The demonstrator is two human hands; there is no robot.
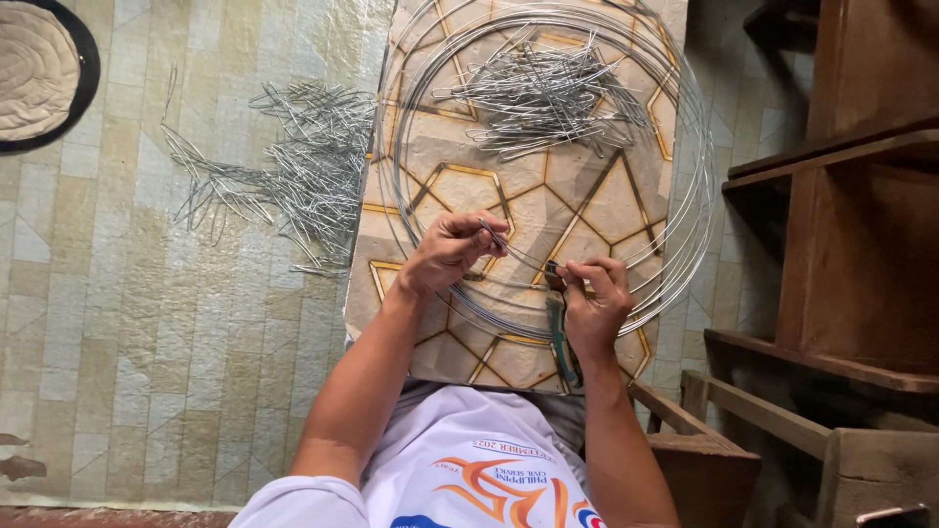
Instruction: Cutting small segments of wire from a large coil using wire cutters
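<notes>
Item: wire [518, 252], short length, held over a board [460, 166] on the lap.
Left hand [450, 249]: fingers pinched on the wire's left end.
Right hand [595, 298]: closed round pliers [561, 332], green-handled, nose at the wire's right end.
Coil [685, 186]: large loops, lying on the board.
Pieces: 2 heaps of bent wire, 1 on the board [548, 93], 1 on the floor [293, 171].
Step, judged: cutting or bending 1 piece. Next calls for a firm squeeze, wire kept steady.

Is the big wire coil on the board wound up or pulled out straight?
Wound up: the wire coil lies in round loops on the patterned board.
</notes>
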